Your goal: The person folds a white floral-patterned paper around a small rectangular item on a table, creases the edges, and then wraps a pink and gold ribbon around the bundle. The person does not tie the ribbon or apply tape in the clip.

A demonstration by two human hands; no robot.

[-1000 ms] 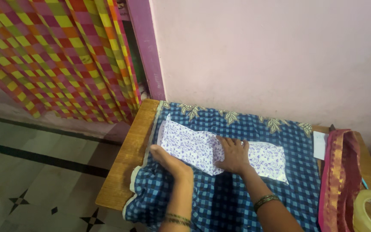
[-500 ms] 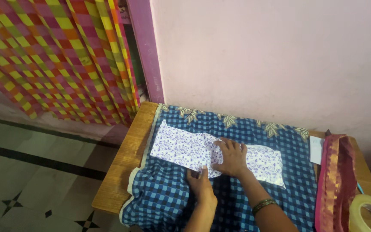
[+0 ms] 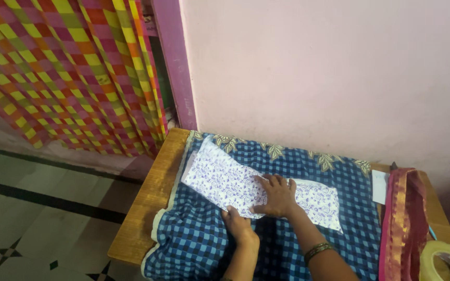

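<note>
A long white cloth with a small purple print (image 3: pixel 220 179) lies across a blue checked cloth (image 3: pixel 292 250) that covers a wooden table (image 3: pixel 147 203). My right hand (image 3: pixel 274 195) lies flat on the middle of the white cloth, fingers spread, pressing it down. My left hand (image 3: pixel 238 224) is at the cloth's near edge just left of the right hand, fingers curled on the edge. The cloth's left half is lifted a little and slanted toward the far left corner.
A folded red and gold cloth (image 3: pixel 404 218) lies along the table's right side, with a roll of clear tape (image 3: pixel 446 260) at the near right corner and a white paper slip (image 3: pixel 380 186) beside it. A pink wall stands behind; a checked curtain (image 3: pixel 69 73) hangs at left.
My left hand slid from the white cloth's left end to its near edge beside my right hand. The cloth's left half shifted and now slants up to the left.
</note>
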